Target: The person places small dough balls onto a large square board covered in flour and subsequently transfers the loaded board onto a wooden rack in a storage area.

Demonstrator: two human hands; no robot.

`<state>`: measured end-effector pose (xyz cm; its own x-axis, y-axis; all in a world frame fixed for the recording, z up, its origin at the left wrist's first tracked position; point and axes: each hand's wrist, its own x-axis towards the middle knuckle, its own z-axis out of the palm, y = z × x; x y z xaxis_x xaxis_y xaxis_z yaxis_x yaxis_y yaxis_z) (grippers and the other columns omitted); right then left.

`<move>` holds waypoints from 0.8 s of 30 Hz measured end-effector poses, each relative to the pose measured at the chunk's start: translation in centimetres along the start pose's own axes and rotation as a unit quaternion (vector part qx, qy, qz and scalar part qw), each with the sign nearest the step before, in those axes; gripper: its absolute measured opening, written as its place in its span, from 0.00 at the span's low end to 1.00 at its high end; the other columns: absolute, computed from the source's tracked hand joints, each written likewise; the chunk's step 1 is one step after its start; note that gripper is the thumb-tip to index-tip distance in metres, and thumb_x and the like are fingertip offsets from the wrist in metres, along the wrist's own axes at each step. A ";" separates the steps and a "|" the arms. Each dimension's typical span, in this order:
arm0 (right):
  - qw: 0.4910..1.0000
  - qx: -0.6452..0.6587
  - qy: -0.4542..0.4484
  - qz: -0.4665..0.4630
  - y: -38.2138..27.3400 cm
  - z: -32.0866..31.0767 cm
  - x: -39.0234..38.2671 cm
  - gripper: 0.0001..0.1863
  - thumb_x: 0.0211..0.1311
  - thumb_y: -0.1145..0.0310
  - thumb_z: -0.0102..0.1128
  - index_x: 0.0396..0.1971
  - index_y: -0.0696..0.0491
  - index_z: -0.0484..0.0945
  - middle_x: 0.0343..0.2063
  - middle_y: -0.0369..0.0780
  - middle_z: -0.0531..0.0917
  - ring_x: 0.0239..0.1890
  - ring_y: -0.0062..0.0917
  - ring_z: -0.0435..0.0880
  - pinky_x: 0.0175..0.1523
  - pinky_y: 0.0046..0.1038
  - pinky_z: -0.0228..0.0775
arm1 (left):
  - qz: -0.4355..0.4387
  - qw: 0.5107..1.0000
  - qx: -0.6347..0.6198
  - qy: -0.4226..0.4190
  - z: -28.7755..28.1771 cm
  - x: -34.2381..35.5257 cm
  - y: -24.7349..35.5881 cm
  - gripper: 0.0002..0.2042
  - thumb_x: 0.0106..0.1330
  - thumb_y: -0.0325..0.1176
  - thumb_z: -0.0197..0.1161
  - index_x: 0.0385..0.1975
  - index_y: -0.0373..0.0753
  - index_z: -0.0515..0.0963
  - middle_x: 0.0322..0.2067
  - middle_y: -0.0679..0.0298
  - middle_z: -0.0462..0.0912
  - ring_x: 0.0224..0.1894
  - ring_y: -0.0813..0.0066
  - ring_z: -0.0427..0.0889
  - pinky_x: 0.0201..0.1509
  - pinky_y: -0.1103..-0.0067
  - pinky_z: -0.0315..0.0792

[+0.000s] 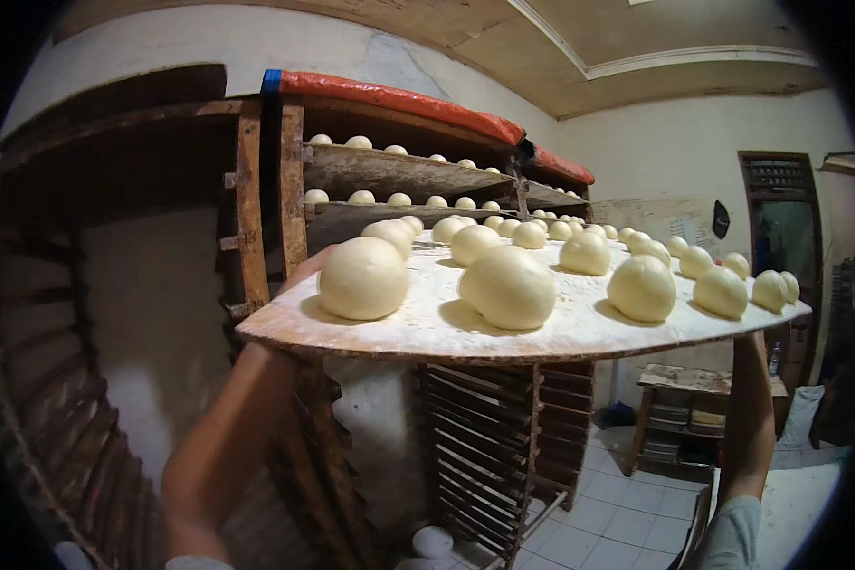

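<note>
Raised in front of me is a wide wooden board (579,321), dusted with flour. Rows of round, pale dough balls (363,277) rest on it, some touching in pairs at the right. My left hand (306,270) grips the board's left edge, with part of it showing above the edge beside the nearest ball. At the right end, my right hand (752,344) supports the board from below; its fingers are mostly hidden by the board and the dough.
Beyond the board stands a wooden rack (293,190) with a rolled red cover (399,100) on top. Its upper shelves (351,171) carry more dough balls. Dark slatted racks (475,456) stand lower down. A small table (684,378) is at the right, near a doorway.
</note>
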<state>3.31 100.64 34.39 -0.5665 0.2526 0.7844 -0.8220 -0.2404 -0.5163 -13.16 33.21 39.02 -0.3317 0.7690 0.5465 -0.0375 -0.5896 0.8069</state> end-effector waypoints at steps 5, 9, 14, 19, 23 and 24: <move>0.994 0.079 -0.070 0.006 6.7 -0.9 10.0 0.29 0.78 0.56 0.58 0.66 0.62 0.71 0.62 0.53 0.77 0.66 0.41 0.77 0.73 0.39 0.71 | 0.058 0.989 0.023 0.132 2.5 -2.8 1.8 0.20 0.80 0.37 0.54 0.63 0.29 0.72 0.57 0.49 0.80 0.57 0.61 0.84 0.65 0.68 0.80; 0.987 0.118 -0.113 -0.003 9.4 -1.8 15.6 0.29 0.77 0.55 0.59 0.66 0.62 0.71 0.62 0.53 0.77 0.66 0.41 0.77 0.73 0.40 0.72 | 0.115 0.969 0.027 0.218 4.5 -3.8 1.6 0.20 0.80 0.35 0.53 0.63 0.28 0.70 0.59 0.46 0.79 0.59 0.59 0.83 0.66 0.68 0.80; 0.979 0.136 -0.153 -0.020 10.5 -4.1 19.0 0.30 0.76 0.54 0.60 0.66 0.61 0.71 0.61 0.53 0.77 0.66 0.42 0.78 0.72 0.40 0.74 | 0.171 0.939 0.026 0.298 7.7 -4.6 0.8 0.20 0.81 0.33 0.52 0.65 0.26 0.69 0.61 0.44 0.76 0.61 0.57 0.81 0.67 0.69 0.81; 0.971 0.146 -0.187 -0.007 13.0 -4.3 21.8 0.31 0.76 0.53 0.61 0.66 0.61 0.71 0.61 0.53 0.77 0.65 0.42 0.78 0.72 0.41 0.75 | 0.186 0.925 0.000 0.331 11.5 -3.9 -0.7 0.22 0.82 0.33 0.52 0.67 0.23 0.65 0.64 0.39 0.73 0.64 0.53 0.79 0.68 0.69 0.81; 0.964 0.155 -0.214 0.016 11.6 -4.6 19.8 0.40 0.71 0.52 0.67 0.63 0.74 0.66 0.60 0.62 0.76 0.65 0.49 0.78 0.72 0.38 0.76 | 0.163 0.927 -0.077 0.329 14.9 -2.8 -1.7 0.26 0.81 0.34 0.55 0.70 0.20 0.62 0.67 0.37 0.69 0.67 0.52 0.77 0.64 0.73 0.85; 0.961 0.165 -0.219 0.027 11.5 -3.9 19.1 0.43 0.70 0.52 0.69 0.62 0.79 0.65 0.60 0.65 0.75 0.64 0.51 0.78 0.72 0.37 0.76 | 0.165 0.929 -0.144 0.299 16.0 -3.0 -1.8 0.23 0.81 0.29 0.54 0.68 0.22 0.61 0.65 0.35 0.66 0.68 0.46 0.74 0.71 0.65 0.79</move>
<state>-17.21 106.35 42.09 -0.4694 -0.1709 0.8663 -0.6882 -0.5438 -0.4802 2.97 35.91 39.58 -0.8310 0.3105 0.4616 -0.0632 -0.8770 0.4762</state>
